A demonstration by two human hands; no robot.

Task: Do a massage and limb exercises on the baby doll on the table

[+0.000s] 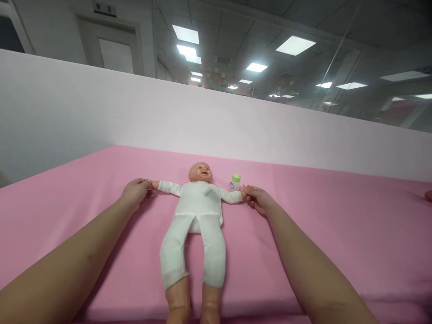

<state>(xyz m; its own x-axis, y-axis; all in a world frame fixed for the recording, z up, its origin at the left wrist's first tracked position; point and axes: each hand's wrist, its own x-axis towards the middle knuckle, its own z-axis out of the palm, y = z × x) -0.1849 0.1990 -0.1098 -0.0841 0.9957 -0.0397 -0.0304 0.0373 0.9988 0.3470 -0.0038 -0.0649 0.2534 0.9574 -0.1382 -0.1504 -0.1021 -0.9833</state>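
Note:
A baby doll with a white cloth body lies on its back on a pink-covered surface, its head away from me and its bare feet toward me. My left hand is closed around the doll's hand on the left, and that arm is stretched out sideways. On the other side my right hand pinches the doll's other hand, so both its arms are spread. Just behind the right-hand doll arm stands a small clear bottle with a green cap and a printed label.
A pale low wall runs along the far side of the pink surface, with glass above it reflecting ceiling lights. At the far right edge, a small part of a skin-toned object shows. A door is at the upper left.

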